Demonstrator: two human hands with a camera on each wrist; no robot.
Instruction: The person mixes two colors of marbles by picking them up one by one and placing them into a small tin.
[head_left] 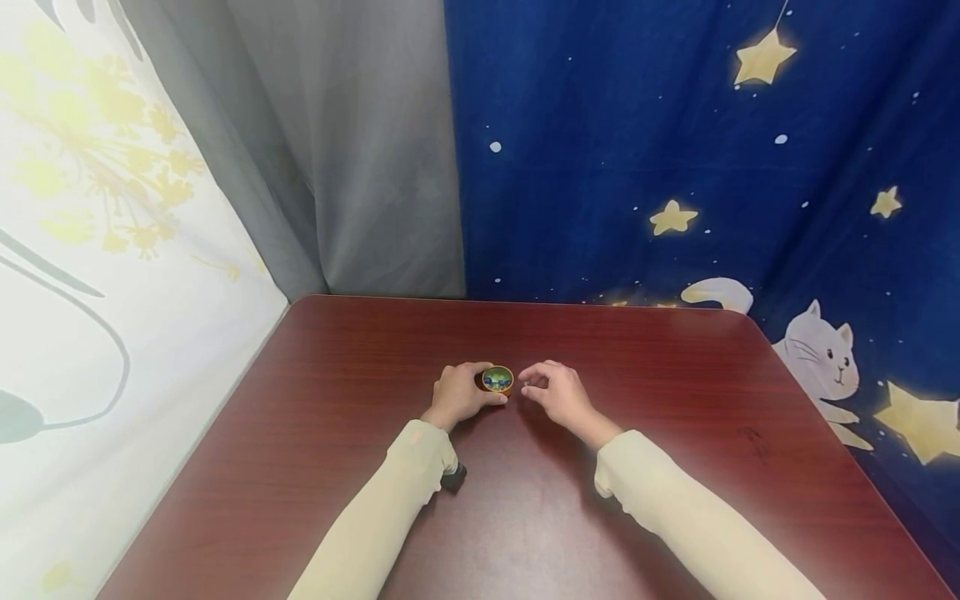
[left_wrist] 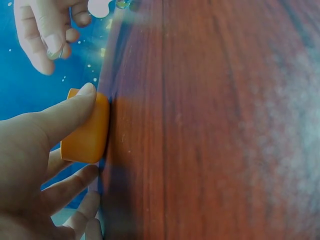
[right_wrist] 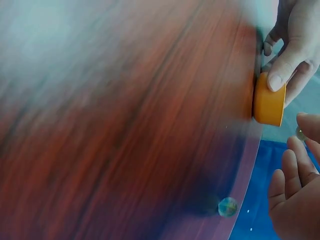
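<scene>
A small round orange bowl point(left_wrist: 86, 135) stands on the table, with green and blue glass marbles point(head_left: 497, 382) inside. My left hand point(head_left: 459, 393) grips its side, thumb on the near wall and fingers around the far side. Just right of the bowl, my right hand point(head_left: 558, 395) pinches a clear glass marble point(right_wrist: 300, 133) between thumb and forefinger. That marble is apart from the bowl, and the fingers partly hide it. Another clear marble point(right_wrist: 227, 206) lies on the table beyond the right hand, shown in the right wrist view.
The reddish-brown wooden table point(head_left: 360, 342) runs back to a grey curtain point(head_left: 382, 150) and a blue star-patterned curtain point(head_left: 570, 167). A white patterned cloth point(head_left: 150, 333) hangs at the left. A small black object point(head_left: 454, 478) shows at the left cuff.
</scene>
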